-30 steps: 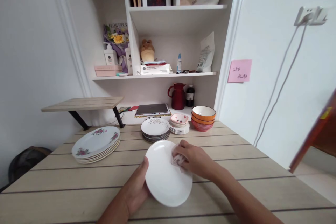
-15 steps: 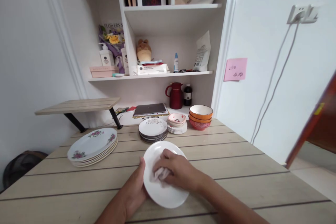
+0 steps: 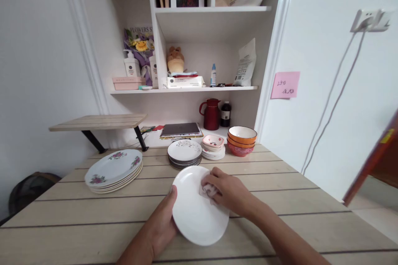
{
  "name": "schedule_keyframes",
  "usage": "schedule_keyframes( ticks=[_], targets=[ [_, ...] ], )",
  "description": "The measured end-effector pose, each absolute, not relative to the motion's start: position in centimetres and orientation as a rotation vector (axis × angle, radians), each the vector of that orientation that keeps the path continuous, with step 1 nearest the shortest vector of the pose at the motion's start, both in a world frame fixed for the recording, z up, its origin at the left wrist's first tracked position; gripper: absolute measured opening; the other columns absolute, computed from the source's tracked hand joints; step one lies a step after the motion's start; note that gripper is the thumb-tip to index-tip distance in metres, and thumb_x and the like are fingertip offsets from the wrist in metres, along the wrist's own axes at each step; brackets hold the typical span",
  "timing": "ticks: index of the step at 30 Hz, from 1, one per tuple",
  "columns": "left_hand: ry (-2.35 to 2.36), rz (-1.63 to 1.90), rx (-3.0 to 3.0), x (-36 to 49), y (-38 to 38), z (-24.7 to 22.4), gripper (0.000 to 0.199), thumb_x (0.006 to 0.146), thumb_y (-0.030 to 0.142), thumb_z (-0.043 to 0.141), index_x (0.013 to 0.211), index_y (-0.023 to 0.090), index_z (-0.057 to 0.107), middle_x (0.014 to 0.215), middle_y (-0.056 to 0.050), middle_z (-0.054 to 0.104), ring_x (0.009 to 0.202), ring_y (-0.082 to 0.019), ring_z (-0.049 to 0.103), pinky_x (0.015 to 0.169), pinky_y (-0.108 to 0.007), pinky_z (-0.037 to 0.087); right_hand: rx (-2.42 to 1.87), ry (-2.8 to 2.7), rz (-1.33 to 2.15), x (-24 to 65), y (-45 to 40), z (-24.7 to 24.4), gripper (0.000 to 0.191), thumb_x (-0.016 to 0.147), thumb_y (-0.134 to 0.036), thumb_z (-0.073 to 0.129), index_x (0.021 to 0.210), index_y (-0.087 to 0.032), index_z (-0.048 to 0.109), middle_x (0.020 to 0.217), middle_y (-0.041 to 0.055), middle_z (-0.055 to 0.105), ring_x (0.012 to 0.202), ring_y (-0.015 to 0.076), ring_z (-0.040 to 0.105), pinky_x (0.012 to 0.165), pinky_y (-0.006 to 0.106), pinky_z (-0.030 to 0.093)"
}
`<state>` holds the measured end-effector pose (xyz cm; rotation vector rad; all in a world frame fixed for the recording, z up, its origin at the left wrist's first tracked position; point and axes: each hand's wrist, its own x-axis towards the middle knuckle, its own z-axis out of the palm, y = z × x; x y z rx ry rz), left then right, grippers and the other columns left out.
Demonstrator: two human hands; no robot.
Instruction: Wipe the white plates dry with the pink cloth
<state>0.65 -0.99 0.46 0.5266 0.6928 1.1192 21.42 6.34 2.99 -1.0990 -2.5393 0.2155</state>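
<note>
A plain white plate (image 3: 194, 215) is held tilted above the wooden table by my left hand (image 3: 164, 221), whose thumb lies over the left rim while the other fingers are hidden beneath. My right hand (image 3: 228, 190) is closed around a crumpled whitish cloth (image 3: 209, 190) and presses it on the upper right of the plate's face. Just behind the plate stands a stack of dark-rimmed plates (image 3: 184, 151) with a grey floral pattern.
Oval flowered plates (image 3: 115, 169) are stacked at the left, near a small raised shelf (image 3: 99, 121). Small dishes (image 3: 213, 145) and orange and red bowls (image 3: 241, 140) stand at the back right. Behind them are a closed laptop (image 3: 180, 128) and a red jug (image 3: 212, 114).
My right hand has moved the cloth from the plate's middle left to its upper right. My left hand keeps its hold on the rim. The whole view has shifted slightly.
</note>
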Motion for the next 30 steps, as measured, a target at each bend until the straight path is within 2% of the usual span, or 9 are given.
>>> schedule_keyframes(
  ticks=[5,12,15,22,25,30],
  targets=[
    [0.702,1.092,0.521,0.5,-0.9,0.5,0.073,0.084,0.055,0.049,0.143,0.014,0.036,0.123,-0.017,0.064,0.12,-0.029,0.055,0.106,-0.043,0.034,-0.875,-2.834,0.465,22.7,5.4,3.9,0.03,0.063,-0.012,0.063,0.089,-0.028,0.065,0.092,-0.0024,0.057,0.075,0.0142,0.055,0.064,0.023,0.036],
    [0.588,1.018,0.574,0.3,-0.4,0.1,0.076,0.084,0.066,0.034,0.136,0.013,0.046,0.123,-0.016,0.065,0.122,-0.028,0.053,0.105,-0.041,0.034,-0.506,-2.685,0.806,19.0,3.6,2.8,0.044,0.068,-0.006,0.063,0.103,-0.031,0.067,0.102,-0.0025,0.056,0.088,0.0126,0.057,0.076,0.019,0.042],
    [0.585,1.039,0.572,0.4,-0.2,-0.1,0.083,0.081,0.071,0.026,0.134,0.011,0.048,0.12,-0.018,0.066,0.121,-0.029,0.054,0.104,-0.043,0.034,-0.637,-2.537,0.637,16.8,3.7,2.1,0.043,0.071,-0.009,0.062,0.107,-0.032,0.065,0.101,-0.0008,0.055,0.088,0.0145,0.056,0.079,0.023,0.042],
    [0.663,1.03,0.594,0.3,-0.2,-0.5,0.073,0.083,0.063,0.04,0.136,0.014,0.045,0.124,-0.016,0.064,0.122,-0.028,0.053,0.106,-0.041,0.032,-0.997,-2.353,0.139,16.7,7.4,1.8,0.036,0.081,-0.015,0.054,0.113,-0.03,0.063,0.101,0.0048,0.057,0.093,0.0205,0.053,0.082,0.031,0.037],
    [0.691,1.033,0.563,0.2,-0.3,-0.4,0.073,0.083,0.062,0.043,0.138,0.015,0.042,0.127,-0.016,0.062,0.125,-0.028,0.051,0.107,-0.042,0.032,-1.154,-2.393,0.117,18.7,7.9,2.1,0.036,0.08,-0.017,0.054,0.113,-0.028,0.062,0.104,0.0054,0.056,0.091,0.02,0.053,0.076,0.028,0.037],
    [0.661,1.043,0.54,-0.2,-0.1,-0.6,0.075,0.082,0.061,0.046,0.141,0.015,0.038,0.127,-0.016,0.062,0.126,-0.03,0.049,0.106,-0.046,0.032,-1.25,-2.615,0.316,22.0,7.0,2.9,0.037,0.067,-0.016,0.061,0.102,-0.027,0.062,0.101,0.0016,0.056,0.077,0.0159,0.055,0.065,0.025,0.034]
  ],
)
